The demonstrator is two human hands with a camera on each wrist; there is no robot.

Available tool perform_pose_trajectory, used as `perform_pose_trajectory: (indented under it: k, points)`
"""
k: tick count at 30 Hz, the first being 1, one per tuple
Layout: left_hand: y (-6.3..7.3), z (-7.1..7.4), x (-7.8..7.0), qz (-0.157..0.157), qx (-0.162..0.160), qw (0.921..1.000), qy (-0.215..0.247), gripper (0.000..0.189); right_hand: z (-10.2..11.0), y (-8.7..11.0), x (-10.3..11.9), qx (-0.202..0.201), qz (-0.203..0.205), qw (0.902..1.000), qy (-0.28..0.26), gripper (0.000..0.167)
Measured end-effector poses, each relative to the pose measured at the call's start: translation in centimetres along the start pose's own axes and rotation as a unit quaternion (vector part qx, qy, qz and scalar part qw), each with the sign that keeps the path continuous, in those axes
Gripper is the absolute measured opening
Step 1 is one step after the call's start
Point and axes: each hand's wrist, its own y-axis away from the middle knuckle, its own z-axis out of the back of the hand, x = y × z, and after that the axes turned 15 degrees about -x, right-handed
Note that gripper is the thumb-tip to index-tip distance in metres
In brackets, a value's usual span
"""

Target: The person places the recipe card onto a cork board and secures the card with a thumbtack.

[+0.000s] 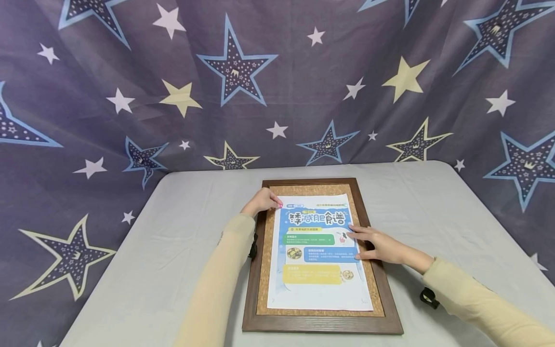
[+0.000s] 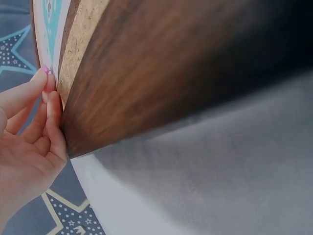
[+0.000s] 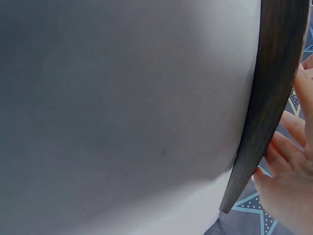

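A printed paper sheet [image 1: 318, 295] with blue, green and yellow panels lies on a cork board [image 1: 263, 289] in a dark wooden frame [image 1: 321, 325]. At the sheet's upper left corner, my left hand [image 1: 262, 201] pinches a small pink push pin [image 1: 281, 206]. The pin's pink head [image 2: 46, 69] also shows between thumb and fingertip in the left wrist view; its point is hidden. My right hand [image 1: 381, 245] rests across the right side of the frame, its spread fingers touching the sheet's right edge. In the right wrist view, the frame partly hides those fingers.
The board lies on a table with a pale grey cloth [image 1: 182, 250]. Behind and at both sides hangs a dark curtain [image 1: 295, 72] with a star print. A dark wrist strap [image 1: 429, 298] shows below the right sleeve.
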Motion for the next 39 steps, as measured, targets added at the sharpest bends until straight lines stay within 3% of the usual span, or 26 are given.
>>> perform_pose_trajectory:
  k: [4,5,9,10,13,16,17,20,23,25,26,27,28,30,34,35,36,39]
  points:
    - [-1.7,-1.4,2.4,0.011,-0.006,0.9998,-0.015,0.010,0.0,0.1,0.0,0.003,0.001,1.0000,-0.004,0.061]
    - [-2.1,-1.7,3.5,0.002,-0.007,1.0000,-0.003,0.011,0.0,0.1,0.0,0.003,0.002,1.0000,-0.004,0.061]
    - [-2.2,-1.8,3.4,0.015,-0.007,0.9998,-0.013,0.009,0.0,0.1,-0.1,0.002,0.003,1.0000,-0.004,0.061]
    - [-1.0,-1.0,1.8,0.020,-0.006,0.9996,-0.019,0.008,0.0,0.1,-0.1,0.002,0.002,1.0000,-0.004,0.061]
    - [0.6,0.3,-0.8,0.033,-0.001,0.9992,-0.021,0.009,-0.1,0.1,-0.1,0.001,0.001,1.0000,-0.003,0.061]
    - [1.6,1.1,-2.4,0.016,-0.008,0.9997,-0.014,0.007,-0.1,0.1,-0.1,0.000,0.000,1.0000,-0.003,0.062]
    - [1.1,0.9,-2.1,0.022,-0.003,0.9997,-0.010,0.010,-0.1,0.1,-0.2,0.000,0.000,1.0000,-0.002,0.062]
    - [2.2,1.9,-4.1,0.025,-0.007,0.9996,-0.006,0.009,-0.1,0.1,-0.2,0.000,0.001,1.0000,-0.003,0.062]
    - [4.5,3.7,-8.5,0.083,0.000,0.9963,-0.020,0.008,-0.1,0.0,-0.2,0.000,0.002,1.0000,-0.003,0.062]
    - [5.7,4.4,-10.3,0.081,-0.015,0.9963,-0.027,0.006,-0.1,0.0,-0.3,0.000,0.001,1.0000,-0.003,0.062]
    - [6.3,4.8,-11.5,0.106,-0.011,0.9936,-0.038,0.006,-0.1,0.0,-0.3,0.000,0.001,1.0000,-0.002,0.062]
    - [6.5,5.0,-11.8,0.108,-0.009,0.9933,-0.039,0.006,-0.1,0.0,-0.3,0.000,0.001,1.0000,-0.002,0.062]
    - [6.3,4.8,-11.2,0.086,-0.016,0.9958,-0.027,0.006,-0.1,0.0,-0.3,0.000,0.001,1.0000,-0.002,0.061]
    - [5.7,4.4,-10.1,0.078,-0.012,0.9965,-0.028,0.007,-0.1,-0.1,-0.3,0.000,0.002,1.0000,-0.001,0.062]
    - [2.8,2.3,-5.2,0.047,-0.018,0.9987,-0.013,0.009,-0.1,-0.1,-0.2,0.001,0.003,1.0000,0.001,0.062]
    - [2.5,2.0,-5.0,0.069,-0.011,0.9972,-0.026,0.009,-0.1,-0.1,-0.2,0.001,0.004,1.0000,0.002,0.062]
    - [2.0,1.6,-4.2,0.066,-0.011,0.9974,-0.025,0.011,-0.1,-0.1,-0.2,0.001,0.005,1.0000,0.002,0.062]
    - [1.2,0.7,-2.5,0.029,-0.027,0.9990,-0.021,0.010,-0.1,0.0,-0.2,0.001,0.006,1.0000,0.002,0.061]
